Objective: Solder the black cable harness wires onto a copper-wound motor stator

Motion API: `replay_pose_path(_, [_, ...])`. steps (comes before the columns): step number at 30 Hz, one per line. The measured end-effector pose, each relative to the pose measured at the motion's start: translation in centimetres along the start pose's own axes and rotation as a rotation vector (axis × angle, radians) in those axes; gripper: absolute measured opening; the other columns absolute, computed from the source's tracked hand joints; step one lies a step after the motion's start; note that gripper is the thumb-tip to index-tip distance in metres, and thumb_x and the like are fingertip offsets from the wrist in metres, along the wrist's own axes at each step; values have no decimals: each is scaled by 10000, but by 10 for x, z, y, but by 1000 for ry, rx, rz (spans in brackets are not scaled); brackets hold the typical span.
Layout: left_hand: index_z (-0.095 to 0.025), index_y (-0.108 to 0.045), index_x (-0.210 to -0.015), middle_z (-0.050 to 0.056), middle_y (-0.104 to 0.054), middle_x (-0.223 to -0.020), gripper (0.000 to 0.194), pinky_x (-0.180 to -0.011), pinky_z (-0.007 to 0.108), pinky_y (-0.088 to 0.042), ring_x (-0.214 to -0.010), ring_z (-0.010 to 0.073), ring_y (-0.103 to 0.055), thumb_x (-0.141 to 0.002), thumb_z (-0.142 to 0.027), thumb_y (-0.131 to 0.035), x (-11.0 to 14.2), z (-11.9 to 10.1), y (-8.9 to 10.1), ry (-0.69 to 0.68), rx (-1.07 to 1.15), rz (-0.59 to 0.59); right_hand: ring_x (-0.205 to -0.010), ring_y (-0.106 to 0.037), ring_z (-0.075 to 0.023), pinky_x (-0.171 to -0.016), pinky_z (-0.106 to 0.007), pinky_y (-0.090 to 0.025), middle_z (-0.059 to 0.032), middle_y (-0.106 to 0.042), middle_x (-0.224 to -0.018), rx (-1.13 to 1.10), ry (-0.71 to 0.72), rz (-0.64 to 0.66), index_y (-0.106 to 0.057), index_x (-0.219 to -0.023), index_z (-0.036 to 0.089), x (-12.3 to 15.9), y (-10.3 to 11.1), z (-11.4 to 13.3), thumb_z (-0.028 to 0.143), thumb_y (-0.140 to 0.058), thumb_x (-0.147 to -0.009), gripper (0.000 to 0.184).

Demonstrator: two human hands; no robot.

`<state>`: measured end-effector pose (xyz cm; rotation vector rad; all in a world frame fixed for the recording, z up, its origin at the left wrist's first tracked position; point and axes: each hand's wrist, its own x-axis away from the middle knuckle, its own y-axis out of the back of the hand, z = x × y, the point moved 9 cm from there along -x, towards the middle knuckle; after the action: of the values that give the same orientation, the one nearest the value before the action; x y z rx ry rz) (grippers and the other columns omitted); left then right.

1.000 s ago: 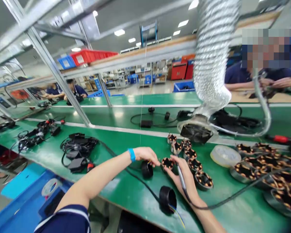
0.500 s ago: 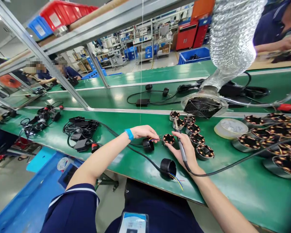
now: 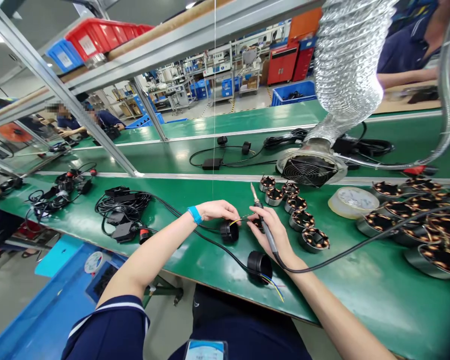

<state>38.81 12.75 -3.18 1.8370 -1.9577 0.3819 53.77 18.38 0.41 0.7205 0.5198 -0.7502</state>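
My left hand (image 3: 218, 210), with a blue wristband, pinches a thin yellow wire above a black ring-shaped housing (image 3: 229, 232) on the green bench (image 3: 195, 255). My right hand (image 3: 273, 234) holds a soldering iron (image 3: 261, 219) with its tip pointing up and away, and its fingers also close on a small copper-wound stator that is mostly hidden under them. The iron's black cable trails right across the bench. A second black ring housing (image 3: 259, 266) with coloured wires lies near the front edge.
A row of copper-wound stators (image 3: 295, 204) runs right of my hands, with more in trays (image 3: 431, 235) at far right. A fume fan (image 3: 310, 169) on a silver duct hangs just behind. A tape roll (image 3: 351, 201), cable bundles (image 3: 122, 210) and other workers are at left.
The view dropped and steadied over the bench. My right hand drew the stator closer to the left hand's wire, and the iron's tip swung upward and left.
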Motion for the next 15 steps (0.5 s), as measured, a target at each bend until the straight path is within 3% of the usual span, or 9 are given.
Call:
replay_pose_path(3, [-134, -729, -801, 32, -741, -746, 350, -858, 255, -451, -771, 128, -639, -694, -447, -844, -4, -2, -4, -45, 21, -10, -1016, -698, -197, -912, -333, -596, -73, -621, -1142, -24, 2, -12, -533, -1360, 291, 1, -1, 1, 162, -540, -985, 396])
replay_pose_path(7, [-125, -718, -822, 13, -682, -624, 359, -734, 249, -431, -638, 110, -589, -747, -469, -789, -8, -5, -2, -74, -12, -111, -1008, -702, -196, -903, -332, -604, -75, -618, -1146, -52, -15, -34, -535, -1358, 290, 2, 0, -1, 149, -550, -980, 403])
replay_pose_path(11, [-118, -736, -841, 15, -665, -610, 432, -708, 264, -419, -623, 123, -577, -733, -534, -788, -8, -6, -1, -82, -66, -158, -954, -713, -182, -867, -313, -617, -67, -603, -1133, -69, -22, -53, -542, -1348, 291, 2, -1, -6, 144, -587, -960, 417])
replay_pose_path(15, [-122, -720, -727, 34, -676, -650, 569, -735, 274, -405, -663, 127, -564, -779, -689, -703, -3, -8, 0, -105, -104, -172, -959, -713, -183, -877, -317, -618, -65, -591, -1131, -59, -19, -63, -533, -1366, 296, 1, -1, -8, 147, -588, -960, 435])
